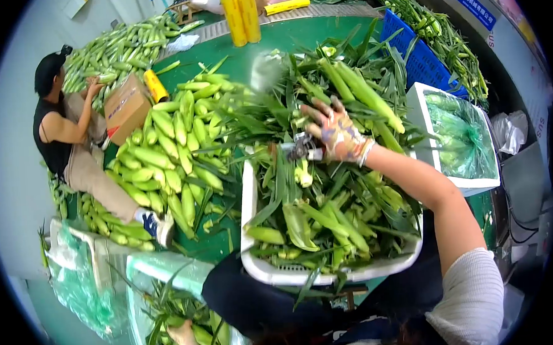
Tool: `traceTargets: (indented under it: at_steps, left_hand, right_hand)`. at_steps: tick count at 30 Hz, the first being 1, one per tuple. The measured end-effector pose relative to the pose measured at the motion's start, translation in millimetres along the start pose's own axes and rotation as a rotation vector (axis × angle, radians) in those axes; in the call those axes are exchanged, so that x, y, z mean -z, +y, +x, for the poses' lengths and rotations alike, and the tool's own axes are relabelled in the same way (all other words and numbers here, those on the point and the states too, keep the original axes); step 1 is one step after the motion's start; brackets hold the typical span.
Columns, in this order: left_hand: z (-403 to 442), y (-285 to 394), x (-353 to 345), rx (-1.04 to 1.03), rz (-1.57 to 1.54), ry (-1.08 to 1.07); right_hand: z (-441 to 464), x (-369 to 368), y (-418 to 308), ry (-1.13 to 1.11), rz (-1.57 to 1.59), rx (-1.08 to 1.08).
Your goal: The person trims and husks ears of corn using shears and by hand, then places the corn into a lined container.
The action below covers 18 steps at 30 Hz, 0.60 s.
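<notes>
My right hand [338,134], in a colourful patterned glove, is over the white basket [334,273] of corn husks and leaves. Its fingers are spread, with no cob in them. Just left of the palm is a small metal device [301,148]; I cannot tell whether the hand touches it. A trimmed corn stub [303,173] sits below it. At the lower left, my left hand [184,337] closes round a green ear of corn [175,322], partly hidden by leaves, over a box lined with clear plastic [135,289].
A large pile of husked-on corn [177,158] lies on the green floor to the left. A person [71,132] sits beside it near a cardboard box [125,108]. At right stand a white foam box [490,180] of bagged corn and a blue crate [423,61].
</notes>
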<state>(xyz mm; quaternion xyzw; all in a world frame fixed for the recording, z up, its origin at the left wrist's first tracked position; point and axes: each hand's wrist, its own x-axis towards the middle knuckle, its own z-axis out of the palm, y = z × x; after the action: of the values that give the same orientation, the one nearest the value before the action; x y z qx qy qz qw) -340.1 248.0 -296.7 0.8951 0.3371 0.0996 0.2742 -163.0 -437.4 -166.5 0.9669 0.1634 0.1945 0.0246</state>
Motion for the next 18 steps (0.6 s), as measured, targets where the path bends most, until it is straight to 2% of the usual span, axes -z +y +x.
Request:
traceTargets:
  at_steps: [1, 2, 4, 9, 12, 13, 14, 15, 18]
  left_hand:
    - [2, 8, 3, 0.171, 0.120, -0.115]
    - [6, -7, -4, 0.151, 0.083, -0.149]
    - [-23, 45, 6, 0.142, 0.349, -0.271]
    - [-50, 118, -12, -0.012, 0.415, -0.334]
    - [-60, 139, -21, -0.018, 0.432, -0.350]
    - [-60, 144, -24, -0.030, 0.423, -0.349]
    - [-62, 146, -25, -0.033, 0.406, -0.347]
    - [-61, 149, -23, -0.049, 0.385, -0.345]
    - [-60, 149, -13, -0.094, 0.289, -0.344]
  right_hand:
    - [12, -6, 22, -0.012, -0.037, -0.011]
    - [25, -16, 41, 0.017, -0.029, -0.034]
    - [50, -43, 73, -0.009, -0.067, -0.128]
    - [105, -107, 120, -0.243, -0.096, -0.295]
    - [91, -163, 138, -0.166, 0.144, -0.416]
    - [74, -225, 162, -0.017, 0.355, -0.390]
    - [83, -222, 159, -0.167, 0.330, -0.548]
    - [81, -225, 162, -0.219, 0.328, -0.604]
    - [86, -208, 156, -0.287, 0.341, -0.648]
